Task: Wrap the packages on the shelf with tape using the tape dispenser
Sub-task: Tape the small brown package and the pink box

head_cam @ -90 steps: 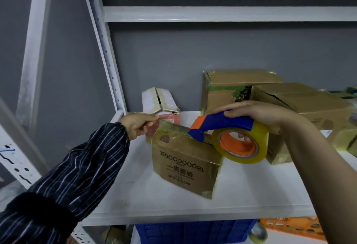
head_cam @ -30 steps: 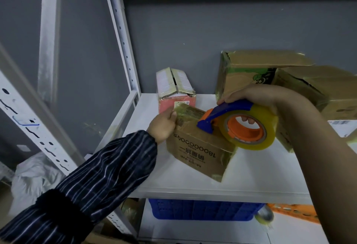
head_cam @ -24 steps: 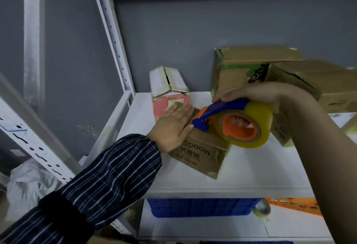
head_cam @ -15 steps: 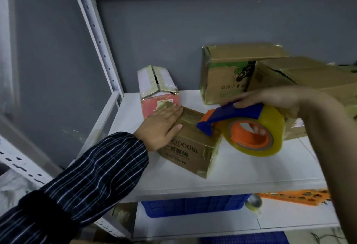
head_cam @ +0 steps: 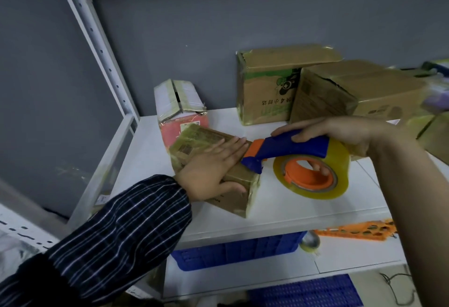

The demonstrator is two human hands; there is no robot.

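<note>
Left hand [head_cam: 211, 168] presses flat on one small brown taped box [head_cam: 194, 141]; right hand [head_cam: 340, 131] grips one blue-orange tape dispenser [head_cam: 291, 148]; three cardboard boxes [head_cam: 181, 122] [head_cam: 264, 92] [head_cam: 340, 92] stand behind.

Blue-and-orange tape dispenser [head_cam: 289, 147], yellowish tape roll [head_cam: 313, 175], brown boxes [head_cam: 264, 88] — white shelf [head_cam: 315, 207], navy striped sleeve [head_cam: 116, 229], blue crate [head_cam: 238, 250]

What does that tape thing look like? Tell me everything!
The tape dispenser has a blue plastic handle, an orange nose and hub, and a fat roll of yellowish clear tape. The right hand grips its handle from above. Its tip meets the small cardboard box at the top edge, and the roll is over the white shelf.
</note>
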